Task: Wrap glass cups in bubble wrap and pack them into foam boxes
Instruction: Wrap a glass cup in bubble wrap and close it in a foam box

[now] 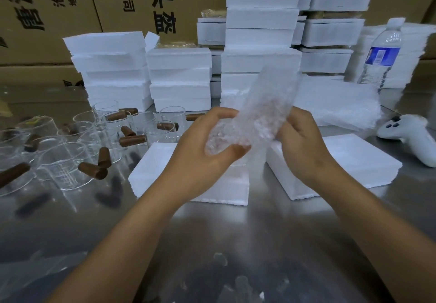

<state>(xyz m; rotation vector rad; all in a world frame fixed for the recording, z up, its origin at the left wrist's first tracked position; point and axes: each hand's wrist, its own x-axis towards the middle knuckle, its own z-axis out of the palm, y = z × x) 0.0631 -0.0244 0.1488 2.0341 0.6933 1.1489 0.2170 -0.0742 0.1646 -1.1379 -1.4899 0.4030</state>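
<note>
Both my hands hold up a glass cup wrapped in bubble wrap [252, 118] above the table's middle. My left hand [207, 146] cups the lower end with curled fingers. My right hand [299, 142] grips the bundle's right side. The loose end of the wrap sticks up and to the right. Below my hands lie two white foam boxes, one [165, 172] to the left and one [354, 161] to the right. Several bare glass cups [63, 168] with brown handles stand on the left of the steel table. A pile of bubble wrap sheets [342, 104] lies behind my right hand.
Stacks of white foam boxes [179, 78] line the back of the table, with large cardboard cartons [47, 19] behind them. A water bottle [382, 59] stands at the back right. A white handheld controller [405, 135] lies at the right edge.
</note>
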